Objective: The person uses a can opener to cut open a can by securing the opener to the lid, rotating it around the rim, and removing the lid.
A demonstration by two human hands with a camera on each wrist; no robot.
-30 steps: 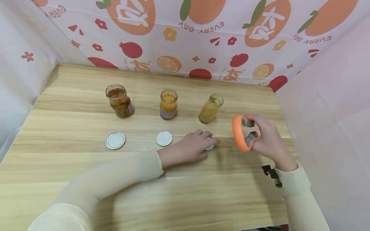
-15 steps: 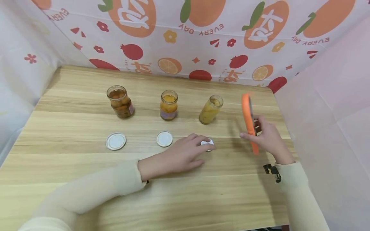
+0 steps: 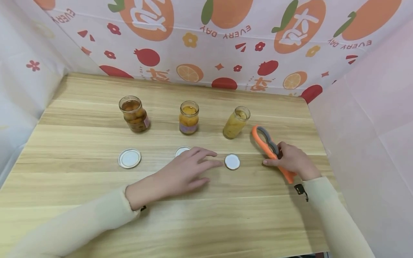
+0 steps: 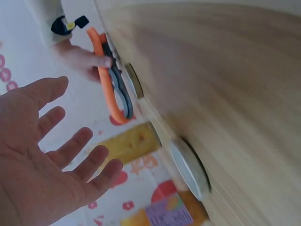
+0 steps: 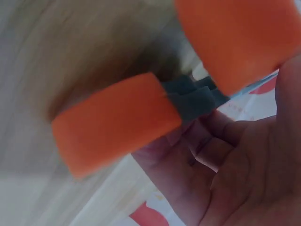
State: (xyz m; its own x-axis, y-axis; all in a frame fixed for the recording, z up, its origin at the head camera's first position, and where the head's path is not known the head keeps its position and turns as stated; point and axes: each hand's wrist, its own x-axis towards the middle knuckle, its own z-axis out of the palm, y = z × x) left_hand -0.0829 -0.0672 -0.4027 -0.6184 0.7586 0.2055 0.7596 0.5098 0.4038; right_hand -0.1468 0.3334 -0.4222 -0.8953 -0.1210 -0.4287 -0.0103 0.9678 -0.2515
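My right hand [image 3: 293, 161] grips an orange jar opener [image 3: 265, 147] with grey toothed inner edges, low over the table's right side. Close up in the right wrist view, the opener's orange handle ends [image 5: 117, 125] stand apart beside the curled fingers. My left hand [image 3: 180, 173] hovers with fingers spread and holds nothing; its palm [image 4: 42, 174] is bare in the left wrist view. Just right of its fingertips lies a small white lid [image 3: 232, 162]. A second white lid [image 3: 182, 150] is partly hidden behind that hand.
Three lidless glass jars stand in a row: a brown-filled jar [image 3: 134, 116], an orange-filled jar [image 3: 188, 120] and a slim yellow-filled jar [image 3: 235, 125]. A larger white lid [image 3: 129, 158] lies at left. Printed curtains [image 3: 206, 46] enclose the wooden table [image 3: 209, 222].
My left hand has drawn back leftward off the right lid, which stays on the table. My right hand has turned the jar opener and lowered it toward the table.
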